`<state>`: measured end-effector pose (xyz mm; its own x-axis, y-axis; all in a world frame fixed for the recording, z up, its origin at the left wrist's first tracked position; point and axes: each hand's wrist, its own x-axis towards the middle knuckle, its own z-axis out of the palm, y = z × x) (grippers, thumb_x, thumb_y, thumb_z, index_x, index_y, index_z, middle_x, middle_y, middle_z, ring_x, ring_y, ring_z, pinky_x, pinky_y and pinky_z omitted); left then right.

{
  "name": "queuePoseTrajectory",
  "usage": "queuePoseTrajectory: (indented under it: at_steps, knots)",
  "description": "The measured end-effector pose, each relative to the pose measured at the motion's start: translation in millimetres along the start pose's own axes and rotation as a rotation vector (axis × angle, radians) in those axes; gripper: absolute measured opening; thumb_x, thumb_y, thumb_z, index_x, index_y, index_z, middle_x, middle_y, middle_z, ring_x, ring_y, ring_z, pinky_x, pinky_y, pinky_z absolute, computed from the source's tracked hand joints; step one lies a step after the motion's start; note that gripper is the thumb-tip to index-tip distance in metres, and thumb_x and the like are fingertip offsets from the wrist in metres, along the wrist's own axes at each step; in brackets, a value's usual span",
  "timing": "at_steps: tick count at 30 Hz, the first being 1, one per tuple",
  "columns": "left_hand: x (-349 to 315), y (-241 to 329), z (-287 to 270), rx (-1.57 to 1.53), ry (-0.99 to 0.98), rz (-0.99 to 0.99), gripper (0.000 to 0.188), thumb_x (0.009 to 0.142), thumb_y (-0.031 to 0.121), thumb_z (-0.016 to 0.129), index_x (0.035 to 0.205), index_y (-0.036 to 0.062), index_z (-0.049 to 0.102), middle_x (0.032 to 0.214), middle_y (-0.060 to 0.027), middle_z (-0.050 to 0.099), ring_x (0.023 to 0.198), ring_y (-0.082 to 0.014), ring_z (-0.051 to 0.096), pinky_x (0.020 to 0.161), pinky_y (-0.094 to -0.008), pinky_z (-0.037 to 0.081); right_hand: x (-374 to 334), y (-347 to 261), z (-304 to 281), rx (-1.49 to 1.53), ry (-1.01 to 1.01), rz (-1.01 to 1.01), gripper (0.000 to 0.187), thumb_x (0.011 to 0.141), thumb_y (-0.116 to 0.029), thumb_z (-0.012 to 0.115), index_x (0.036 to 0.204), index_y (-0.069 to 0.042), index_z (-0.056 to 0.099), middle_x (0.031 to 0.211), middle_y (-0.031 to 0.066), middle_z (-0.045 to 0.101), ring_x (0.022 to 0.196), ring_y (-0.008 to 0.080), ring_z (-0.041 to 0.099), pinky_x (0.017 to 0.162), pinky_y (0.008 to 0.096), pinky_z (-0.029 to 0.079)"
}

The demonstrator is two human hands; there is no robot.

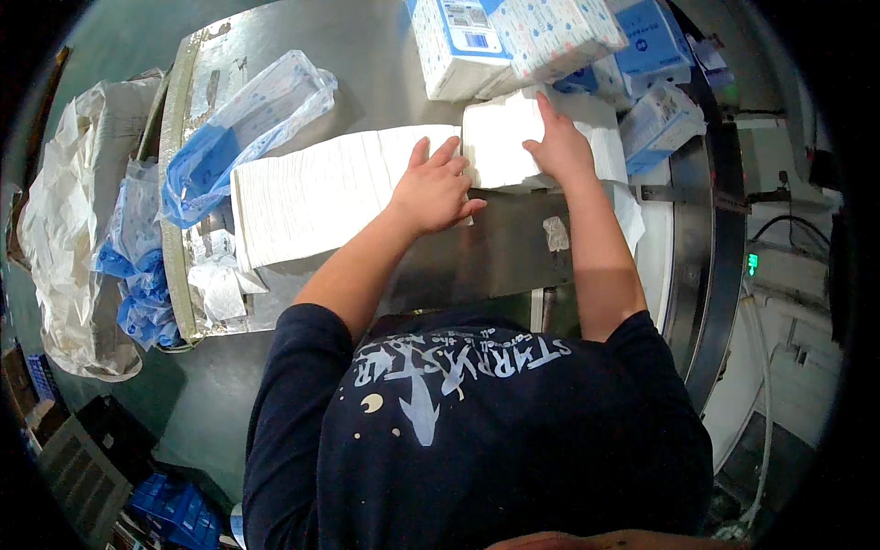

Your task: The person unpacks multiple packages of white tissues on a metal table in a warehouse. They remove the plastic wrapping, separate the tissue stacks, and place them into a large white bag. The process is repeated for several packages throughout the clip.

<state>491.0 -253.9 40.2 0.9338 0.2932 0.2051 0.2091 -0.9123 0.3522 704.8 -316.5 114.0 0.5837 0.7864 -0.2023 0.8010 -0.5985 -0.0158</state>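
Out to the left of your left fingers point(445, 149) lies a clear-and-blue plastic bag point(203, 165); farther that way slumps a big white sack point(78, 220). Printed packs point(555, 37) stand just beyond your right fingers point(548, 108); well right of those, you have a green light point(753, 265) and pale hose point(767, 390).

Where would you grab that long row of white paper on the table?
Probably at both ends, pressing inward: the long white row has fine lines across it, suggesting loose layers that could spread. I'd come from the left at one end, and from above at the other, where the shorter white stack sits close.
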Motion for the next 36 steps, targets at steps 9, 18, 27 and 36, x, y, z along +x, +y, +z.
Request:
queuePoseTrajectory:
  at_steps: [9,18,27,36]
  knots:
    - [2,1,11,-0.023,0.044,-0.026,0.044,0.081,0.046,0.056,0.105,0.0106,0.064,0.116,-0.0068,0.057,0.128,-0.0285,0.036,0.103,-0.0577,0.02,-7,-38,7,-0.02,0.053,-0.187,0.077,0.072,-0.03,0.068,0.139,-0.025,0.032,0.114,0.0137,0.056,0.099,0.0369,0.057,0.083,0.046,0.049]
    - [4,3,3,0.016,-0.076,-0.065,0.043,0.081,0.045,0.055,0.103,0.009,0.064,0.115,-0.0078,0.057,0.129,-0.0283,0.036,0.104,-0.0569,0.019,5,-21,20,0.243,0.244,-0.302,0.086,0.061,-0.036,0.075,0.137,-0.021,0.038,0.123,0.0178,0.049,0.112,0.0384,0.047,0.1,0.0472,0.034]
    - [5,5,-6,0.012,-0.178,-0.112,0.043,0.082,0.046,0.056,0.104,0.0105,0.064,0.123,-0.0069,0.053,0.132,-0.028,0.032,0.106,-0.0556,0.018,0,-22,23,0.16,0.14,-0.058,0.096,0.059,-0.04,0.076,0.139,-0.011,0.031,0.136,0.0289,0.033,0.127,0.0446,0.033,0.105,0.0443,0.031]
    - [6,4,-7,0.029,-0.203,-0.113,0.043,0.083,0.046,0.054,0.107,0.0103,0.062,0.125,-0.0071,0.051,0.133,-0.0279,0.029,0.107,-0.0567,0.016,6,-18,23,0.232,0.135,-0.024,0.088,0.06,-0.026,0.07,0.137,-0.005,0.033,0.133,0.026,0.039,0.124,0.0391,0.04,0.102,0.0388,0.036]
